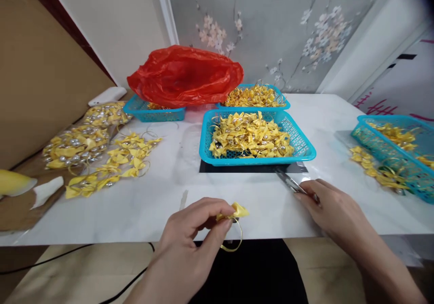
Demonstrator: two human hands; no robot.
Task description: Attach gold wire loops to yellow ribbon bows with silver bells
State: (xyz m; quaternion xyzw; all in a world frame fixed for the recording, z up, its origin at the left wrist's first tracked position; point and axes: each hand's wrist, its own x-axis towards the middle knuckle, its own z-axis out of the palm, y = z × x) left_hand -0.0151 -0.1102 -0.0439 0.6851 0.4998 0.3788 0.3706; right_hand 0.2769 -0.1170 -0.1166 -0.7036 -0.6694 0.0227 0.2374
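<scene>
One yellow bow pinched at left hand fingertips.

Two bare hands and forearms of one person, seen from above. Left hand: no ring, watch or glove; short plain nails. Right hand: likewise unadorned. No sleeve covers either forearm within the view; wrists carry no bands.
</scene>
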